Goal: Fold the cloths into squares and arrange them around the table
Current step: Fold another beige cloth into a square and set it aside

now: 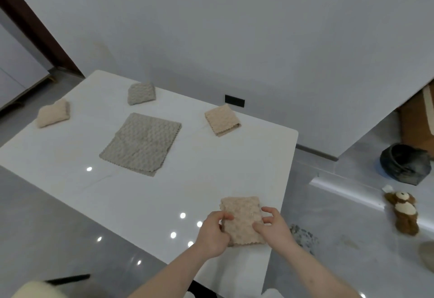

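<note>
Head cam: both hands are gripping a folded beige cloth point(242, 219) at the near right corner of the white surface point(199, 163), left hand point(215, 233) w/ fingers curled round its left edge, right hand point(273, 226) pinching its right edge. An unfolded grey cloth point(142, 143) is lying flat mid-surface, w/ three folded ones sitting apart around it: beige cloth at far left point(53, 113), grey folded cloth point(141, 93) at far edge, beige cloth at far right point(222, 119). A teddy bear point(404, 210) is lying on the floor, right of the surface.
</note>
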